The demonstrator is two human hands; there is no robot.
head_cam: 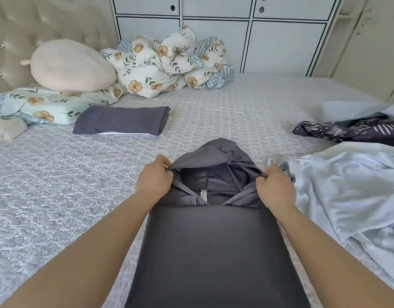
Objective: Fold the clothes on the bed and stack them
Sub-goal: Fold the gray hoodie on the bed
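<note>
A dark grey hoodie (213, 247) lies flat in front of me on the bed (58, 185), its sides folded in to a narrow strip and its hood pointing away. My left hand (154, 177) pinches the left edge of the hood. My right hand (275, 187) pinches the hood's right edge. A folded dark grey garment (122, 120) lies on a white one at the back left. To the right lie a crumpled pale blue garment (347, 185) and a dark patterned one (349, 130).
A bundled floral duvet (169, 61) and a pale pink cushion (71, 65) sit by the padded headboard (24, 23). A floral pillow (49, 105) lies at the far left. White cabinets (236, 30) stand behind the bed.
</note>
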